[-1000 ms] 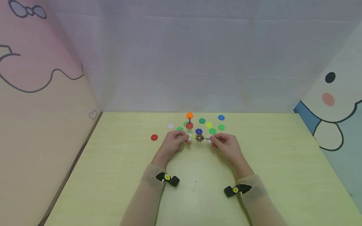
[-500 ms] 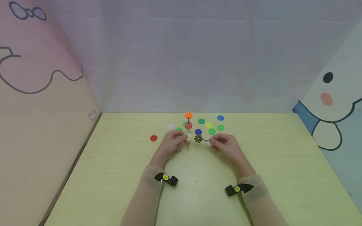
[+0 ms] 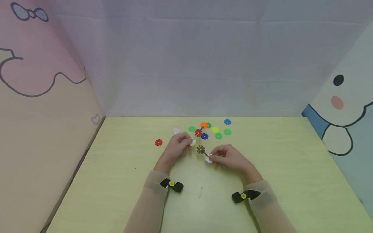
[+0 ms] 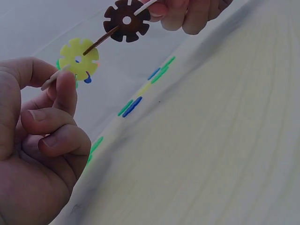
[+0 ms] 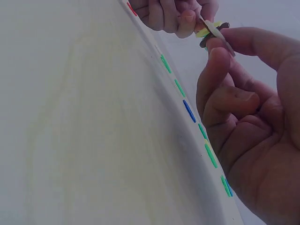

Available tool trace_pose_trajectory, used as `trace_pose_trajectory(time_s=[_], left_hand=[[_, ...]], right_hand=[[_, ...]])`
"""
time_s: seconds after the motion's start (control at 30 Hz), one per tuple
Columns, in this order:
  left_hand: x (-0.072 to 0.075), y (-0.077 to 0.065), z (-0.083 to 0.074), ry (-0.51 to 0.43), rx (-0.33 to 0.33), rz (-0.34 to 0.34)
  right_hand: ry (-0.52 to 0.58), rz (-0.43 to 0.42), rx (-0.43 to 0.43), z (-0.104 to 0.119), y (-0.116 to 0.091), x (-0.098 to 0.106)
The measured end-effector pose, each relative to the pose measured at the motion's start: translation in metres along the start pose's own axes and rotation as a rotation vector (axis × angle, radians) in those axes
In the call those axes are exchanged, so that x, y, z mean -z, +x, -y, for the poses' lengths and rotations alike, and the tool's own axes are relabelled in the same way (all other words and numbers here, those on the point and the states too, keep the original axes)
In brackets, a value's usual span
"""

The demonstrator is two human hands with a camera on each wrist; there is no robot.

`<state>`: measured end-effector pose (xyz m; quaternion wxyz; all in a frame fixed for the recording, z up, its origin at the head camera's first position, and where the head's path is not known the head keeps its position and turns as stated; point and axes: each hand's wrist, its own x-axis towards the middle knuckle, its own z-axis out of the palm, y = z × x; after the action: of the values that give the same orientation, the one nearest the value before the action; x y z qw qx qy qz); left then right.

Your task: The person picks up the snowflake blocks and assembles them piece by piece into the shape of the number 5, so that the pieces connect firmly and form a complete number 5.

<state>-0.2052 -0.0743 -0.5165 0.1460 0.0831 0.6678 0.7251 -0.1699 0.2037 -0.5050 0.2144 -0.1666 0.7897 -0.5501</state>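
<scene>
A linked chain of notched plastic snowflake discs is held up between both hands. My left hand pinches a white snowflake disc in the chain between thumb and finger. At the chain's near end, my right hand pinches another white disc, edge-on in the right wrist view. Between them are a yellow disc and a brown disc, with a brown one edge-on joining these two. Beyond the left hand, the chain runs to a red disc and an orange disc.
Loose snowflake discs lie on the pale table: a red one at left, a white one, a dark blue one, a yellow one, a blue one and several green ones. A pale curtain hangs behind.
My right hand has moved down and slightly left with its white disc. The chain has turned with it, so its orange end has swung right. My left hand has barely moved.
</scene>
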Motion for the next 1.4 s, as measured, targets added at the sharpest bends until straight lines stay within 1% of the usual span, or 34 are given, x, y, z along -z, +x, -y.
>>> trace_pose_trajectory(time_s=[0.07, 0.13, 0.3, 0.5, 0.7, 0.8, 0.9, 0.97, 1.07, 1.2, 1.4], left_hand=[[-0.001, 0.001, 0.0, 0.017, 0.001, 0.004], [-0.003, 0.001, 0.0, 0.05, 0.0, 0.004], [-0.006, 0.002, -0.001, 0.131, -0.003, -0.01], [-0.009, 0.003, -0.001, 0.142, 0.007, -0.047], [-0.013, 0.005, 0.0, 0.139, 0.025, -0.055], [-0.015, 0.005, 0.0, 0.14, 0.046, -0.075], [-0.015, 0.006, 0.0, 0.139, 0.065, -0.094], [-0.015, 0.006, 0.0, 0.133, 0.073, -0.096], [-0.015, 0.006, 0.001, 0.125, 0.089, -0.074], [-0.015, 0.005, 0.003, 0.14, 0.102, -0.014], [-0.014, 0.001, 0.003, 0.175, 0.106, 0.108]], right_hand=[[-0.015, 0.032, 0.013, 0.0, 0.0, -0.002], [-0.017, 0.046, 0.011, -0.001, 0.001, -0.004], [-0.005, 0.031, -0.013, 0.0, 0.002, -0.007], [0.044, -0.003, -0.041, 0.002, 0.003, -0.012], [0.076, -0.025, -0.025, 0.003, 0.005, -0.016], [0.086, -0.039, -0.011, 0.003, 0.006, -0.017], [0.099, -0.064, -0.013, 0.003, 0.006, -0.018], [0.104, -0.087, -0.016, 0.003, 0.006, -0.018], [0.114, -0.137, -0.037, 0.004, 0.007, -0.018], [0.114, -0.193, -0.057, 0.003, 0.008, -0.019], [0.124, -0.25, -0.05, 0.003, 0.011, -0.02]])
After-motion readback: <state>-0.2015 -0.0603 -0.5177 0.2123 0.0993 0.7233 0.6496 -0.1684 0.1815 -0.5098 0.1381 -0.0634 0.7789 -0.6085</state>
